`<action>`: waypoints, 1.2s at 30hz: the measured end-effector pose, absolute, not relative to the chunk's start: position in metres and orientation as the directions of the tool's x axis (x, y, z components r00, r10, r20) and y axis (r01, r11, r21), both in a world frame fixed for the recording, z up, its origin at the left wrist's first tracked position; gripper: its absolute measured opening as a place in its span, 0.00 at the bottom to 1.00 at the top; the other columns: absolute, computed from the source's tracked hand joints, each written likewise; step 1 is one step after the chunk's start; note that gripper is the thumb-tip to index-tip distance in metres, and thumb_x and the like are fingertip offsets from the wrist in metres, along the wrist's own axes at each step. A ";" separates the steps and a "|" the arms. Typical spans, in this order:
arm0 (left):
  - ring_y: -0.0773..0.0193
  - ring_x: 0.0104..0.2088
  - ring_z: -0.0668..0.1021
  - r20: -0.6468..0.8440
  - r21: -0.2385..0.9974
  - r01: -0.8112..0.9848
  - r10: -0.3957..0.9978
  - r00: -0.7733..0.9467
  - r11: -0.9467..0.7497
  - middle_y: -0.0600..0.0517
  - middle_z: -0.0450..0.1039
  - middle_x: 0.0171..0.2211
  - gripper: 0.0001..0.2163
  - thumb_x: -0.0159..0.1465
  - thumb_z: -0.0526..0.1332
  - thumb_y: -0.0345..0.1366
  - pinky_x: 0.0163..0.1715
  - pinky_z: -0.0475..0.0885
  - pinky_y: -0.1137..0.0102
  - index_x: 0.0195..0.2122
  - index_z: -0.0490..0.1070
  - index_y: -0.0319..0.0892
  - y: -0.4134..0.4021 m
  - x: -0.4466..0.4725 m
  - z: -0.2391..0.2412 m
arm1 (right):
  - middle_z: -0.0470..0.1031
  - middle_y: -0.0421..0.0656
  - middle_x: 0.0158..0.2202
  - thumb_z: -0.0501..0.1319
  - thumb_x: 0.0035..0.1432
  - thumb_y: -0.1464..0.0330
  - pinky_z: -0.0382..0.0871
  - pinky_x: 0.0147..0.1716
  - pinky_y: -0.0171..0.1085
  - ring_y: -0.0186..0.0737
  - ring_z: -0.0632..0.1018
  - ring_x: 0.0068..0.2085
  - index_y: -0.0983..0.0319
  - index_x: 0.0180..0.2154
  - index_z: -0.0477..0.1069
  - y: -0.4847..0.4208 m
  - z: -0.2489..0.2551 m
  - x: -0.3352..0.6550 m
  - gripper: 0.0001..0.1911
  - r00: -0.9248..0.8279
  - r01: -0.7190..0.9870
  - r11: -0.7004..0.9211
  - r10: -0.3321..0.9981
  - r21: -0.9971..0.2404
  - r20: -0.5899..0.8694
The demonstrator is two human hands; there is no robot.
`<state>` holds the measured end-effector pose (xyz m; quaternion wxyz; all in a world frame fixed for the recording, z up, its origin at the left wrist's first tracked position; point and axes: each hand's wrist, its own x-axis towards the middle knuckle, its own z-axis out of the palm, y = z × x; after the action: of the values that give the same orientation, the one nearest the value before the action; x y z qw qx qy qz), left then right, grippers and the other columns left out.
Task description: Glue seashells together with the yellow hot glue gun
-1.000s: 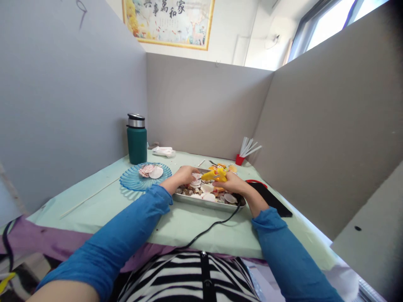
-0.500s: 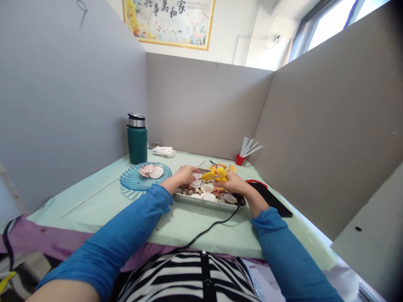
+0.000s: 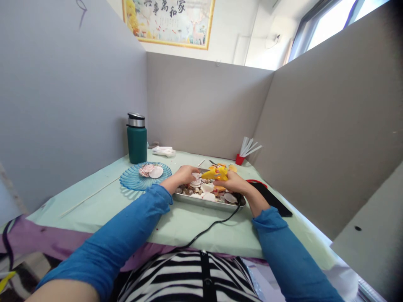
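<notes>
Table cover (image 3: pixel 119 222): pale green, with grey panels (image 3: pixel 204 100) standing at left, back and right.
Right hand (image 3: pixel 234 183): its fingers are wrapped around the yellow glue gun (image 3: pixel 215 173), which is above the metal tray (image 3: pixel 209 204), nozzle toward the left hand (image 3: pixel 185 175).
Left hand: fingers are bent at the pale shells (image 3: pixel 208 188) in the tray; whether they pinch one, one cannot tell.
Edges: the blue plate (image 3: pixel 129 178) is near the tray's left; the black cord (image 3: pixel 208 229) runs to the near table edge.
</notes>
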<state>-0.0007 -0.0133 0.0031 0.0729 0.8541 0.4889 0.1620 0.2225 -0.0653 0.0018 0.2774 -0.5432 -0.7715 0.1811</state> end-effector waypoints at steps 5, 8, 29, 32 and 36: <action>0.60 0.45 0.76 0.213 0.274 0.816 0.860 0.464 -0.508 0.50 0.75 0.46 0.20 0.55 0.61 0.31 0.47 0.68 0.72 0.51 0.72 0.44 -0.012 -0.001 0.002 | 0.70 0.39 0.20 0.64 0.47 0.60 0.62 0.20 0.30 0.33 0.69 0.21 0.65 0.34 0.75 -0.063 0.000 0.223 0.15 -0.236 0.740 0.313 0.950 -0.595 0.206; 0.60 0.44 0.77 0.208 0.271 0.821 0.863 0.461 -0.503 0.50 0.76 0.45 0.20 0.55 0.61 0.31 0.46 0.68 0.72 0.51 0.72 0.45 -0.013 -0.001 0.002 | 0.70 0.40 0.19 0.64 0.47 0.60 0.62 0.20 0.30 0.34 0.70 0.22 0.65 0.33 0.75 -0.063 0.000 0.223 0.15 -0.240 0.730 0.319 0.948 -0.604 0.210; 0.61 0.44 0.76 0.208 0.272 0.822 0.864 0.458 -0.501 0.50 0.76 0.45 0.20 0.55 0.61 0.31 0.47 0.68 0.72 0.51 0.72 0.44 -0.013 -0.001 0.003 | 0.70 0.40 0.19 0.64 0.47 0.60 0.62 0.20 0.30 0.34 0.70 0.22 0.65 0.31 0.74 -0.064 0.000 0.222 0.14 -0.250 0.718 0.329 0.944 -0.614 0.213; 0.60 0.45 0.76 0.210 0.274 0.818 0.861 0.463 -0.506 0.50 0.76 0.45 0.20 0.55 0.61 0.31 0.47 0.68 0.72 0.50 0.72 0.44 -0.013 -0.001 0.003 | 0.68 0.39 0.18 0.64 0.47 0.58 0.60 0.17 0.29 0.33 0.69 0.21 0.65 0.31 0.74 -0.063 0.000 0.223 0.15 -0.237 0.723 0.315 0.949 -0.614 0.207; 0.60 0.45 0.76 0.210 0.272 0.823 0.865 0.455 -0.499 0.49 0.76 0.45 0.20 0.55 0.61 0.31 0.47 0.68 0.71 0.50 0.73 0.44 -0.013 0.000 0.003 | 0.67 0.38 0.17 0.64 0.46 0.58 0.59 0.16 0.30 0.32 0.68 0.20 0.65 0.30 0.73 -0.063 0.000 0.223 0.15 -0.250 0.735 0.320 0.947 -0.597 0.200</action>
<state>-0.0001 -0.0128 0.0027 0.0656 0.8504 0.4964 0.1617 0.2234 -0.0633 0.0000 0.2707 -0.5491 -0.7661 0.1957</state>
